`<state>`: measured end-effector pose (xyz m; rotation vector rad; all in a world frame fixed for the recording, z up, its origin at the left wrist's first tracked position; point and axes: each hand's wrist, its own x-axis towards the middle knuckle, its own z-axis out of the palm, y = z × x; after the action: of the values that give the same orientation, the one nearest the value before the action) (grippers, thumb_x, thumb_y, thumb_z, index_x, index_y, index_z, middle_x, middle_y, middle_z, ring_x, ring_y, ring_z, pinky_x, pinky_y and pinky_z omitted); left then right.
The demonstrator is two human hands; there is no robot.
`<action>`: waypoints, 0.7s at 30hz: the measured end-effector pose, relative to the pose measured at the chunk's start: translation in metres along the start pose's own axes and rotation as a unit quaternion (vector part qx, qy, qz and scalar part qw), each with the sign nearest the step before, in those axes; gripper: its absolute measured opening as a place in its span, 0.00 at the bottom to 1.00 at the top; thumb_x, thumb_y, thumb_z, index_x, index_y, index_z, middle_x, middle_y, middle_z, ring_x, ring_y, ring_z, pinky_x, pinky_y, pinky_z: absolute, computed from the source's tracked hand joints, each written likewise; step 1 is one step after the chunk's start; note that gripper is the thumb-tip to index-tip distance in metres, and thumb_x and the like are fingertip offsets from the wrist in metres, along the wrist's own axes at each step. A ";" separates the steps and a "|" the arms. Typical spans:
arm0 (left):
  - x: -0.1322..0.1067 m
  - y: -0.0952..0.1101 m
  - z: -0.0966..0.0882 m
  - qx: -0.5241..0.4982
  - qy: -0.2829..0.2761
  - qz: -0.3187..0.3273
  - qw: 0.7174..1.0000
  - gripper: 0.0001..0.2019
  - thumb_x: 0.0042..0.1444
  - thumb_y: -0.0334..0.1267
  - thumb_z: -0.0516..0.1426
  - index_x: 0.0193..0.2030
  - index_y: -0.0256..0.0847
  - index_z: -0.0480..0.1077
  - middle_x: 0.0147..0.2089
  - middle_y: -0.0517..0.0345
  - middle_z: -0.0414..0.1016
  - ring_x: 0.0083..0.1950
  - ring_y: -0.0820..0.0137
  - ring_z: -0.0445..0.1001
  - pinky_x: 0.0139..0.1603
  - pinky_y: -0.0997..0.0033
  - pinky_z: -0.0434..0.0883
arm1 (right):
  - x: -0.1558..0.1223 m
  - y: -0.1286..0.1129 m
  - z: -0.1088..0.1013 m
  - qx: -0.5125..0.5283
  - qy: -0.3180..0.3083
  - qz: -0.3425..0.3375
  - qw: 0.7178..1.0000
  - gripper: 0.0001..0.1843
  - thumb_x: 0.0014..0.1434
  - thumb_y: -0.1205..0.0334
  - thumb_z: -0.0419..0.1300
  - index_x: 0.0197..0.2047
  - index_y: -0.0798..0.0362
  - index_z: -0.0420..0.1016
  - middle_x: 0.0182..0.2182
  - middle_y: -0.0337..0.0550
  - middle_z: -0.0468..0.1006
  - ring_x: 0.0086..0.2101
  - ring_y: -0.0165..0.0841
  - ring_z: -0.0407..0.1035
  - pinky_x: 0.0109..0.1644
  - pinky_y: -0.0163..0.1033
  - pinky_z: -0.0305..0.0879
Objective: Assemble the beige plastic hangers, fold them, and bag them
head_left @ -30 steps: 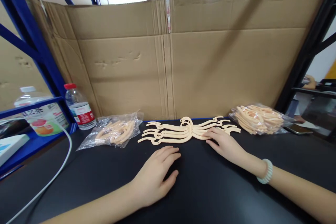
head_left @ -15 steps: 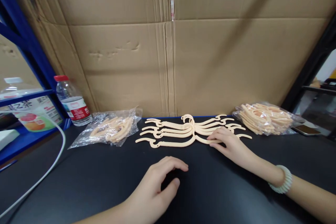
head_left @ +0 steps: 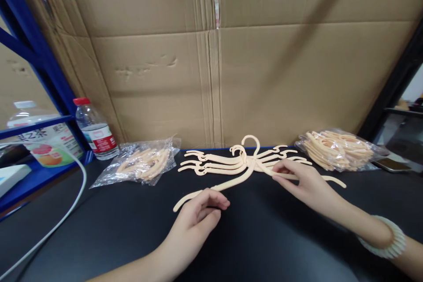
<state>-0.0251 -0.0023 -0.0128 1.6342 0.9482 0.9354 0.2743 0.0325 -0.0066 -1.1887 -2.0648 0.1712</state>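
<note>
Several cream plastic hangers (head_left: 218, 162) lie in a loose stack on the black table, close to the cardboard wall. One hanger (head_left: 244, 172) is lifted off the front of the stack, its hook up and its body tilted. My right hand (head_left: 306, 183) pinches its right arm. My left hand (head_left: 194, 222) is curled with its fingertips on the hanger's left arm near the tip. A pale bead bracelet (head_left: 385, 240) circles my right wrist.
A clear bag of hangers (head_left: 145, 163) lies to the left, a fuller bag (head_left: 337, 150) to the right. A water bottle (head_left: 94, 130) stands by the blue rack (head_left: 39, 53). A white cable (head_left: 62, 216) crosses the table's left side. Cardboard (head_left: 211, 61) walls the back.
My right hand has pulled the front hanger off the stack and raised it. My left hand has curled and moved up to the hanger's left arm.
</note>
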 end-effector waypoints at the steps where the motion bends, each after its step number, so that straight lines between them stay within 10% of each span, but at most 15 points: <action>1: 0.000 0.000 0.000 -0.003 0.000 -0.002 1.000 0.07 0.56 0.37 0.56 0.40 0.41 0.72 0.43 0.53 0.76 0.49 0.62 0.74 0.53 0.60 0.69 | -0.001 0.000 -0.005 -0.002 0.012 0.002 1.000 0.07 0.64 0.56 0.54 0.37 0.49 0.69 0.33 0.42 0.76 0.33 0.36 0.73 0.38 0.41 0.72; 12: 0.001 -0.008 0.001 -0.103 0.144 -0.033 0.984 0.30 0.52 0.44 0.61 0.59 0.48 0.54 0.64 0.47 0.57 0.52 0.59 0.73 0.52 0.54 0.71 | -0.005 0.002 -0.013 0.040 0.040 0.013 0.998 0.10 0.64 0.53 0.56 0.44 0.48 0.71 0.39 0.45 0.78 0.37 0.39 0.75 0.42 0.44 0.76; 21: -0.001 0.000 0.004 -0.084 0.084 -0.014 0.993 0.36 0.53 0.43 0.61 0.67 0.50 0.52 0.57 0.51 0.65 0.43 0.67 0.73 0.48 0.64 0.70 | -0.014 -0.018 -0.001 -0.028 0.008 -0.073 0.997 0.08 0.66 0.61 0.54 0.47 0.48 0.71 0.39 0.45 0.77 0.40 0.37 0.74 0.42 0.41 0.73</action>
<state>-0.0218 -0.0043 -0.0143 1.4144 0.9759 1.1148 0.2666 0.0111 -0.0058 -1.0623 -2.1462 0.0357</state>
